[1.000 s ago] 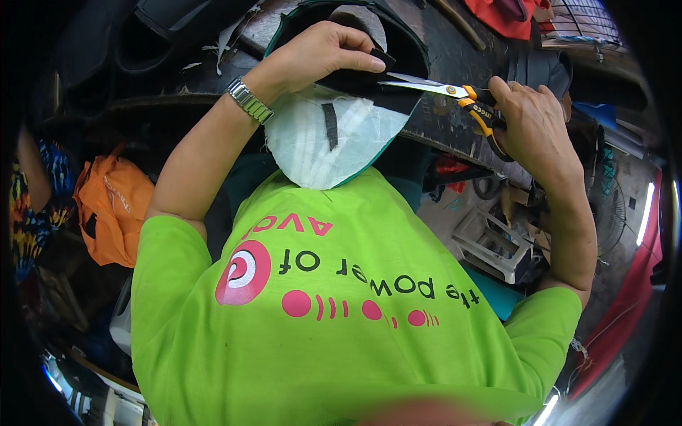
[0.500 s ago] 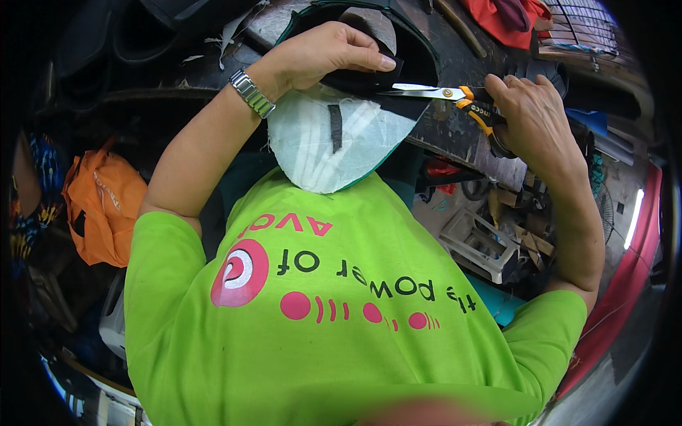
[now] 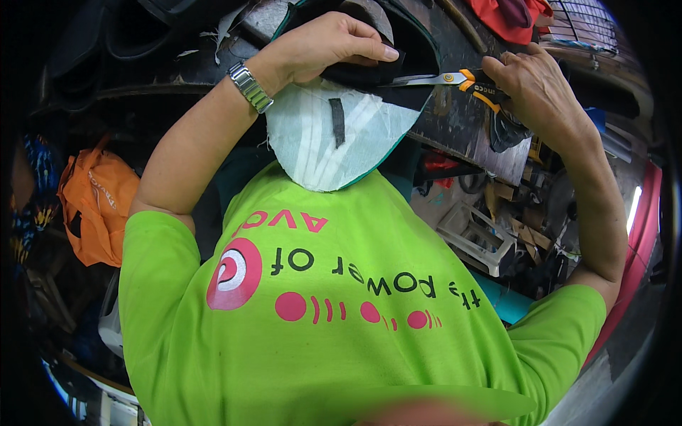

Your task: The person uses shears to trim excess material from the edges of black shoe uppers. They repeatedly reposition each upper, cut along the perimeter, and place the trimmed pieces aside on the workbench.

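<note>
The left hand is pinching a black fabric strip atop the white rounded fabric panel, fingers pressed together. The right hand is gripping orange-handled scissors, blades biting the strip; cutting looks barely begun.

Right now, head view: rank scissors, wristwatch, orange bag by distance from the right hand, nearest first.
1. Scissors: gripped in the right hand, blades pointing toward the left hand.
2. Wristwatch: on the left wrist, across the white fabric piece.
3. Orange bag: far left, lower down.
</note>
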The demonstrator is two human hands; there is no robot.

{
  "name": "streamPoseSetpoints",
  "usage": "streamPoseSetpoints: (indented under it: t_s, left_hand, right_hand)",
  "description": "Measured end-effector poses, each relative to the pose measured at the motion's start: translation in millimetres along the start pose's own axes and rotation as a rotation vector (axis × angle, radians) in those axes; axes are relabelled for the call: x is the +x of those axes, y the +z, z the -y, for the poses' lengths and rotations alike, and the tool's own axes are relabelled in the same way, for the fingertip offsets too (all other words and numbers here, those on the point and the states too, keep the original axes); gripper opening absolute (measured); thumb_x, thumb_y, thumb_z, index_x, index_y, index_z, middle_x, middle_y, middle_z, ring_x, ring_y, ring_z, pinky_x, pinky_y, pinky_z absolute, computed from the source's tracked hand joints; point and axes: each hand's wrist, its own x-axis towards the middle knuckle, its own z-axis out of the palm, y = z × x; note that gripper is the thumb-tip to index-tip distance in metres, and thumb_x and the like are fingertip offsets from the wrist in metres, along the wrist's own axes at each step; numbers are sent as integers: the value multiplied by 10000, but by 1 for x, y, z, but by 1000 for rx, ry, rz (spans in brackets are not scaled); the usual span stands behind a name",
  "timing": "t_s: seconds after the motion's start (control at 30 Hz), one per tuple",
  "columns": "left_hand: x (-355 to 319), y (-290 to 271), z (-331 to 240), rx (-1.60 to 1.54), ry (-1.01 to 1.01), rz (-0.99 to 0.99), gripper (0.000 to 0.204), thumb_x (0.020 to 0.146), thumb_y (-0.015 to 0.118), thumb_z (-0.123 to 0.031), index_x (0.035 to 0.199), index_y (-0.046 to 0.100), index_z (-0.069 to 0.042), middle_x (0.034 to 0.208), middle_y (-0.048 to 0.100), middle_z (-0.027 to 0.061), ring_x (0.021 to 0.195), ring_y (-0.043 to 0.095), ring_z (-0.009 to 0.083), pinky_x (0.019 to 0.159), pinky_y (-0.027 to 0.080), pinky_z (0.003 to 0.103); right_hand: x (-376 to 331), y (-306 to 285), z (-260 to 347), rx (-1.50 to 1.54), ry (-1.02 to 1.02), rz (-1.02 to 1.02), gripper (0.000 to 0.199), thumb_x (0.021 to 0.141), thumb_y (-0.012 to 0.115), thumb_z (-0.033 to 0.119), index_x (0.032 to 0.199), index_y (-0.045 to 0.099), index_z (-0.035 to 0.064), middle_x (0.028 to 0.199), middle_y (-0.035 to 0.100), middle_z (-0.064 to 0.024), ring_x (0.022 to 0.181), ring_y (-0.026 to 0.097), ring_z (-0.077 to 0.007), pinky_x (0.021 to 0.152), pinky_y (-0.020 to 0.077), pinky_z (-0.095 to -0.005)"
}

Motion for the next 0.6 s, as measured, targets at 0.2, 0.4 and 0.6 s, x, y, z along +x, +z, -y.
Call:
streamPoseSetpoints:
  t_s: [0.2,0.4,0.6]
  left_hand:
    - [0,0,-2,24,-13,4,239,872,782,-278,842,747,-43,763,629,5,729,579,78,764,473,214]
    - [0,-6,0,-211,-12,3,276,896,756,-268,1023,744,-23,1026,714,77,949,684,131,974,543,290]
    - [-11,-15,1,-131,84,10,265,976,653,-242,1051,730,0,1034,709,59,975,655,112,911,514,274]
  right_hand:
    - [-2,6,2,17,-11,-95,300,764,797,117,1033,666,114,821,712,-79,869,691,-232,864,470,-381]
    - [-10,12,7,146,18,-49,367,708,793,62,1023,609,86,845,689,-91,879,679,-274,845,467,-412]
    - [-30,28,15,436,173,-141,383,745,837,181,883,505,49,724,568,-140,704,561,-322,710,419,-404]
